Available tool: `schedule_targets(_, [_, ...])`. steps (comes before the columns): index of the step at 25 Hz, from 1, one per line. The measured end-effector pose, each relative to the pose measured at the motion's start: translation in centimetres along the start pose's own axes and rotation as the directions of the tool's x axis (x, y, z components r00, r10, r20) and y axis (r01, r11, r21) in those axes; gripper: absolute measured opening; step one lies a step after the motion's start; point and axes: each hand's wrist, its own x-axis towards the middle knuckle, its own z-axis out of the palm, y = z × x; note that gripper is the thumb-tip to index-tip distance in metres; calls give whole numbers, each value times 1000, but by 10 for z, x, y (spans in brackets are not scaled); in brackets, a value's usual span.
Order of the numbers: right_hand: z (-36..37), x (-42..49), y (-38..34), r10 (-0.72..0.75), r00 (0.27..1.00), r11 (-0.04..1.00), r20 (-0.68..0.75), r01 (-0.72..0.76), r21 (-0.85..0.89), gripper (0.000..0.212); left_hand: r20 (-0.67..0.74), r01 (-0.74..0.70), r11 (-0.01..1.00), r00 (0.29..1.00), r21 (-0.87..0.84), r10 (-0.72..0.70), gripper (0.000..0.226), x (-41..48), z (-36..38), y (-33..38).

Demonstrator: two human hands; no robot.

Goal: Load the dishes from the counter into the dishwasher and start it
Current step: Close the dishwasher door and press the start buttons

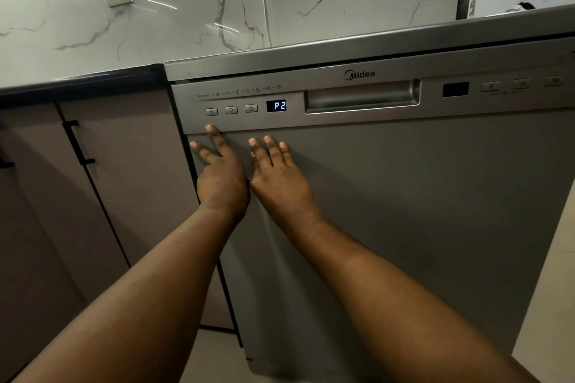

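cupboard doors sit at left under the dark counter edge; no dishes in view. dishwasher door is closed. left hand lies on it holding nothing, forefinger straight, tip just below the power button, thumb spread. display reads p2, so loading looks done & power's on; prob only the start press is left. right hand is beside it, fingers straight, flat on the door. nothing blocks the buttons. handle recess is further right.
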Motion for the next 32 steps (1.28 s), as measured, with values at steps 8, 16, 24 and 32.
schedule_targets(8, [6, 6, -1, 16, 1000, 1000, 12, -16, -6, 58, 62, -3, 1000, 998, 22, 1, 104, 1, -4, -1])
schedule_targets(16, [-14, -9, -23, 161, 984, 983, 76, -166, 71, 80, 268, -146, 985, 956, 89, 117, 99, -1, -32, -54])
schedule_targets(24, [24, -47, -84, 164, 952, 961, 257, -213, 178, 83, 311, -167, 959, 946, 228, 91, 89, -69, -8, -118])
schedule_targets(32, [-73, -6, -128, -55, 908, 924, 415, -111, 366, 89, 423, -39, 937, 899, 346, -119, 80, -79, -120, -173])
